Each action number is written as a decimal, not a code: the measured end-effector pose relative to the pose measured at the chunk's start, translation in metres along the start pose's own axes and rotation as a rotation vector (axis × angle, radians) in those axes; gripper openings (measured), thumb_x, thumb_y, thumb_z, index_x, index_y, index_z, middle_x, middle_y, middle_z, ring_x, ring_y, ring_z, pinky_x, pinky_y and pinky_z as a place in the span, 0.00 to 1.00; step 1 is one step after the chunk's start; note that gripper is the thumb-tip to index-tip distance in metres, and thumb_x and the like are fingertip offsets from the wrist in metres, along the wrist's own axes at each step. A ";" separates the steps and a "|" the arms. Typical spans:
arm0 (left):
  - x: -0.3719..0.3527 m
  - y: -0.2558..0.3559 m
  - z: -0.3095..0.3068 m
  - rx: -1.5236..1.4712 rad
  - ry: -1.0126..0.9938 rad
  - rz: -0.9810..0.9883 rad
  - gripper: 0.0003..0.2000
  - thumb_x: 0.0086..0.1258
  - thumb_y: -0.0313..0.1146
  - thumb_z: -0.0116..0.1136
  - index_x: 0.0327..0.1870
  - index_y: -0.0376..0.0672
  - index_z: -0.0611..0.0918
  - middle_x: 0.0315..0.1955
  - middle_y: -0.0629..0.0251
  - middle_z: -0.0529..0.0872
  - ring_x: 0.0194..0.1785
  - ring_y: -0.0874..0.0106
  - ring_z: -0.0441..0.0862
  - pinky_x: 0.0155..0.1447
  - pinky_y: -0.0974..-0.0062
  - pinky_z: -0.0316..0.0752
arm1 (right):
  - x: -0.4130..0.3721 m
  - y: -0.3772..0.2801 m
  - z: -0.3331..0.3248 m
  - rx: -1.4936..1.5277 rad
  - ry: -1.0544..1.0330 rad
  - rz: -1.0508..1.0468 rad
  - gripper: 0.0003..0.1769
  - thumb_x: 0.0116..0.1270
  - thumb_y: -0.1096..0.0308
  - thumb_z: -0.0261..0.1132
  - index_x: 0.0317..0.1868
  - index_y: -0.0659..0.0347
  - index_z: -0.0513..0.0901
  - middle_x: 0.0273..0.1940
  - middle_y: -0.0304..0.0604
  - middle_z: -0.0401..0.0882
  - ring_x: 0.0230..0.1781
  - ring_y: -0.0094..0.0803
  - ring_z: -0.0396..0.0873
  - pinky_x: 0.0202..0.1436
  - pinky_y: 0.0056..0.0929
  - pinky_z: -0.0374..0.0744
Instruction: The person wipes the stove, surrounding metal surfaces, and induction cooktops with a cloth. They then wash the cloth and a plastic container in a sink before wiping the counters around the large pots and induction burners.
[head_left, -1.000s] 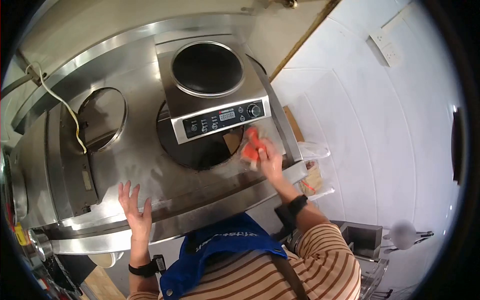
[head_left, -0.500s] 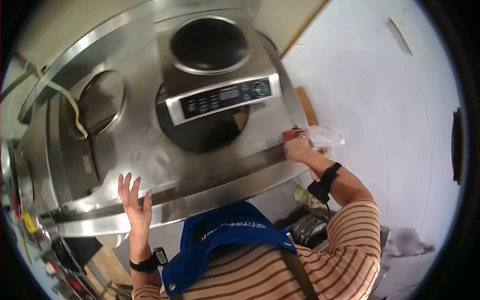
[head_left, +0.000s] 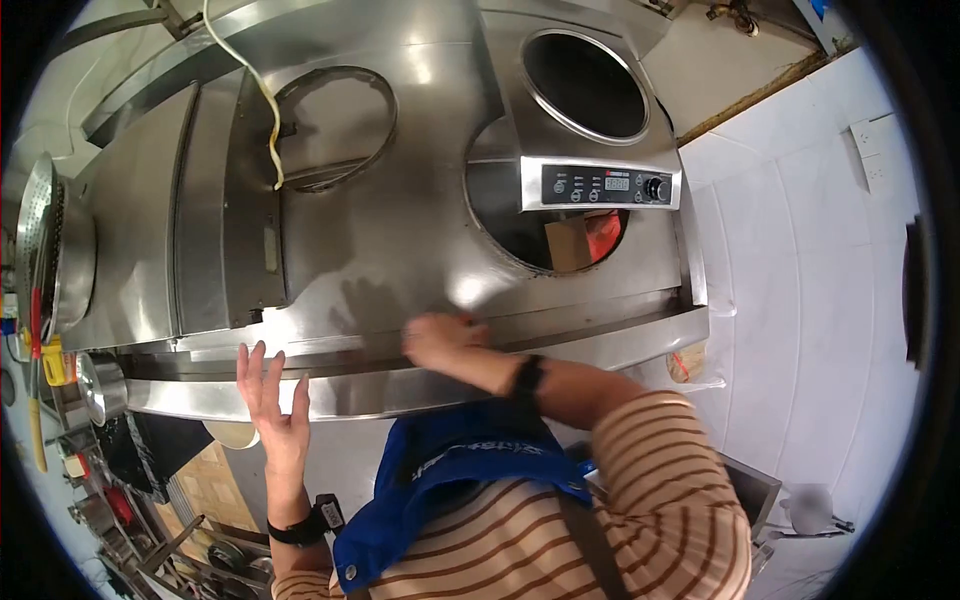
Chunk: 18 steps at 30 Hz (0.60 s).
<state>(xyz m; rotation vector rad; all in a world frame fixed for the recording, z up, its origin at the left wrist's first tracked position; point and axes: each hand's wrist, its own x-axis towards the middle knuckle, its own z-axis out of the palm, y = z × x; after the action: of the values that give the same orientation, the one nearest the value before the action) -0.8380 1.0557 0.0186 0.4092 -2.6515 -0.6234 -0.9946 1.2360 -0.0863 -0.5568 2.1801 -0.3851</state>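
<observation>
I judge a wipe of the steel surface in hand: right hand, frame centre, fingers curled on the front ledge, what they hold I cannot tell; left hand, lower left, splayed and empty; next needs even sideways pressure.

One stainless steel counter carries two round cut-outs: the left cut-out and the right cut-out. One silver induction cooker has one black rotary knob. Hands: two, the left hand and the right hand. Black wristbands: two, the left wristband and the right wristband.
</observation>
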 end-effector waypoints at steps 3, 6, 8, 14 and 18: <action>-0.015 -0.024 -0.027 0.042 -0.024 0.016 0.20 0.56 0.20 0.60 0.52 0.37 0.76 0.60 0.53 0.70 0.68 0.48 0.59 0.66 0.51 0.58 | 0.055 -0.097 0.089 0.219 0.194 -0.385 0.08 0.53 0.64 0.63 0.31 0.59 0.82 0.29 0.47 0.82 0.32 0.45 0.80 0.37 0.41 0.76; -0.021 -0.049 -0.045 0.073 -0.022 0.047 0.19 0.58 0.21 0.60 0.52 0.37 0.76 0.60 0.52 0.70 0.68 0.48 0.59 0.66 0.53 0.58 | 0.004 -0.138 0.073 0.254 0.384 -0.861 0.14 0.47 0.73 0.62 0.38 0.54 0.81 0.40 0.39 0.82 0.41 0.41 0.76 0.50 0.39 0.73; -0.016 -0.061 -0.045 0.054 -0.033 -0.005 0.18 0.58 0.22 0.59 0.51 0.37 0.76 0.60 0.52 0.71 0.68 0.49 0.60 0.66 0.54 0.58 | -0.021 -0.108 0.083 0.017 0.708 -1.007 0.13 0.49 0.70 0.62 0.38 0.51 0.81 0.45 0.35 0.77 0.41 0.38 0.74 0.55 0.43 0.70; 0.021 -0.060 -0.007 -0.070 -0.083 0.095 0.19 0.56 0.22 0.62 0.51 0.38 0.77 0.57 0.54 0.74 0.65 0.51 0.65 0.67 0.56 0.58 | -0.100 0.077 0.046 -0.418 0.736 -0.515 0.13 0.56 0.67 0.59 0.43 0.49 0.81 0.44 0.40 0.77 0.41 0.36 0.75 0.57 0.45 0.68; 0.034 -0.047 0.003 -0.160 -0.125 0.135 0.19 0.56 0.22 0.62 0.51 0.38 0.77 0.56 0.54 0.74 0.64 0.52 0.66 0.66 0.57 0.59 | -0.153 0.225 -0.003 -0.319 1.112 0.047 0.12 0.61 0.70 0.57 0.46 0.51 0.80 0.42 0.42 0.81 0.48 0.39 0.76 0.53 0.46 0.67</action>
<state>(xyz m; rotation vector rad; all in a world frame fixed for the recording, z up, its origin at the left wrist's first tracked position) -0.8600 1.0039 0.0035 0.1479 -2.6927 -0.8353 -0.9699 1.5065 -0.0860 -0.5127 3.3599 -0.3608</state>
